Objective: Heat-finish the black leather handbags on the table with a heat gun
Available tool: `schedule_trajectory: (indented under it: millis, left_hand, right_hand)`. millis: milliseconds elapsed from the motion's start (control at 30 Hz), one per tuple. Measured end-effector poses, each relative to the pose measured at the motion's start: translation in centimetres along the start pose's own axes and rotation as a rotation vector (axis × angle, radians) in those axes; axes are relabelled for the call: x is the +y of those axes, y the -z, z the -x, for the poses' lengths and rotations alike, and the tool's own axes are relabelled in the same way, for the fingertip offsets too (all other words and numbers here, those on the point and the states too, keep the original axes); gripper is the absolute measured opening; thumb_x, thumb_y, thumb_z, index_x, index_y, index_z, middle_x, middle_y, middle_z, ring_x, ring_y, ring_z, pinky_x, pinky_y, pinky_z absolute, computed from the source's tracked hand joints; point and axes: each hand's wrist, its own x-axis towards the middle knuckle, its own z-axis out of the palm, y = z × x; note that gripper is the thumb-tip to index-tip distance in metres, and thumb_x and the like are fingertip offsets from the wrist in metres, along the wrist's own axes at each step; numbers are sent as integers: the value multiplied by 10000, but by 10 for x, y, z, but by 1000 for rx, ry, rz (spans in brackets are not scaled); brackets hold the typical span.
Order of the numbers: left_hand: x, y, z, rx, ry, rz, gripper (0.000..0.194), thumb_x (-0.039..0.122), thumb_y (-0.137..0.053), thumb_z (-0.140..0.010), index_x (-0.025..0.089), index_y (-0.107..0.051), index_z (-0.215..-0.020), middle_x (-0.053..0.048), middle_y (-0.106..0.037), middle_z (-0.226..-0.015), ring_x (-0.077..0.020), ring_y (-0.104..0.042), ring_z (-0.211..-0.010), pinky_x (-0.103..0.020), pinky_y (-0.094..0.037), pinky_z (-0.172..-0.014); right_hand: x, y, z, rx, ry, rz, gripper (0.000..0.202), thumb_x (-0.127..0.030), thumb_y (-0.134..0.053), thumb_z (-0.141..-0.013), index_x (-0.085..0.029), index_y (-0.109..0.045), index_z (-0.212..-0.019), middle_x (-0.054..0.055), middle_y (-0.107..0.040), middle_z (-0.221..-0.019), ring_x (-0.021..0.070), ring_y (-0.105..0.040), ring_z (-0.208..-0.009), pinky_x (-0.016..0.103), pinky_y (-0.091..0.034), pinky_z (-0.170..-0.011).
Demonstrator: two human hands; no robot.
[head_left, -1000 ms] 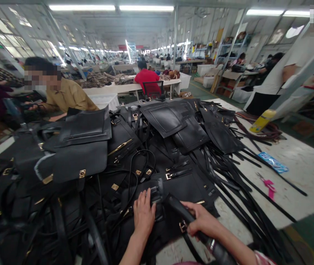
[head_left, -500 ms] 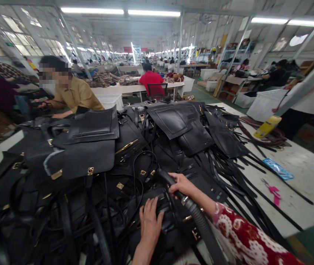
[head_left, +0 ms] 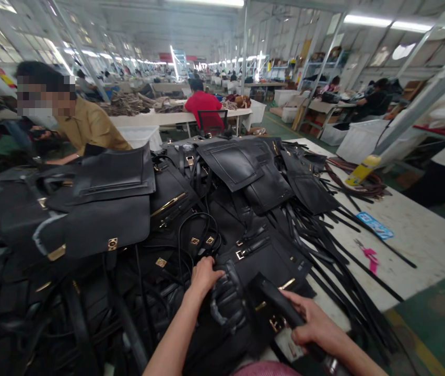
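Note:
My right hand [head_left: 312, 318] is wrapped round the black curved wand of a vacuum hose [head_left: 281, 300]. The wand's mouth lies close over a black leather handbag [head_left: 265, 256] with gold fittings. My left hand [head_left: 205, 277] is closed at that bag's left side, fingers curled over black leather and thumb pointing right; its fingertips are partly hidden. Beside the left hand are bag handles [head_left: 228, 303] wrapped in clear film. A thin black cord [head_left: 181, 227] loops just beyond this hand.
Black bags and leather panels [head_left: 108, 224] heap across the table [head_left: 422, 250]. Loose straps [head_left: 336, 261] hang toward the right. Pink-handled snips [head_left: 369, 256], a blue card [head_left: 375, 224] and a yellow bottle [head_left: 363, 169] lie at right. A co-worker in tan [head_left: 93, 125] sits beyond the heap.
My right hand has drawn the hose wand back toward me and to the right. My left hand, flat before, has moved forward and curled its fingers. The view has turned slightly right and down.

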Motion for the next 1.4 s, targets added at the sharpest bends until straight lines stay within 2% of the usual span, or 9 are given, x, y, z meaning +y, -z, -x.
schedule_trajectory:
  millis: [133, 333, 600, 767, 933, 1000, 1100, 1267, 1400]
  left_hand:
    - [-4, 0, 9, -161, -54, 205, 130, 201, -590, -551, 147, -560, -665, 45, -509, -567, -125, -508, -585, -225, -361, -556]
    - [11, 7, 28, -309, -159, 472, 259, 130, -501, -577, 126, -608, -814, 20, -619, -707, -147, -560, -702, -247, -417, -644]
    - [47, 24, 43, -321, -177, 415, 255, 141, -559, -550, 125, -618, -798, 8, -645, -720, -160, -567, -668, -249, -417, -616]
    - [100, 93, 52, -134, -226, 112, 77, 243, -567, -613, 176, -601, -595, 25, -577, -573, -162, -540, -607, -250, -367, -583]
    - [171, 159, 81, 334, -569, -545, 299, 249, -405, -748, 292, -572, -992, 20, -598, -811, -170, -555, -736, -258, -369, -623]
    - [190, 144, 88, 343, -660, -659, 437, 146, -378, -724, 271, -494, -1126, -13, -595, -848, -190, -548, -744, -283, -385, -624]
    - [193, 74, 85, 160, -687, -758, 499, 57, -364, -688, 205, -489, -1147, -73, -600, -852, -213, -543, -743, -315, -409, -619]
    - [131, -53, 67, -67, -612, -750, 533, 109, -452, -627, 190, -492, -1152, -138, -540, -1135, -319, -469, -1037, -511, -342, -846]
    - [80, -83, 69, 17, -595, -724, 786, 163, -469, -549, 203, -253, -1304, -72, -216, -1393, -348, -137, -1258, -629, -109, -941]
  right_hand:
    - [7, -4, 6, -60, 35, -26, 869, 5, -527, -456, -181, -329, -1281, -17, -582, -778, 49, -422, -432, 123, -388, -340]
    - [-19, -14, -15, -184, 81, -79, 848, 17, -563, -445, -215, -396, -1243, -20, -583, -764, 92, -489, -553, 113, -388, -384]
    - [-62, -34, -44, -170, 219, -77, 832, -8, -608, -463, -216, -393, -1240, -10, -592, -820, 110, -514, -557, 171, -431, -423]
    - [-87, 5, -5, 59, 417, -153, 768, -33, -634, -497, -199, -416, -1215, 25, -587, -965, 183, -546, -823, 236, -464, -650]
    - [-84, 70, 44, 400, 425, -140, 845, -187, -704, -544, -155, -295, -1283, 56, -592, -825, 160, -537, -596, 251, -450, -494]
    - [-72, 86, 60, 502, 403, -148, 874, -232, -709, -559, -147, -253, -1300, 45, -582, -743, 149, -511, -521, 258, -432, -456]
    - [-44, 97, 75, 612, 351, -149, 890, -261, -713, -555, -149, -241, -1301, 47, -579, -758, 166, -519, -535, 282, -441, -482]
    - [16, 97, 80, 657, 200, -137, 925, -231, -686, -542, -141, -197, -1321, 45, -567, -830, 170, -510, -572, 285, -458, -512]
    - [46, 87, 82, 554, 103, -198, 949, -163, -616, -540, -144, -117, -1347, 38, -569, -829, 170, -509, -584, 254, -445, -446]
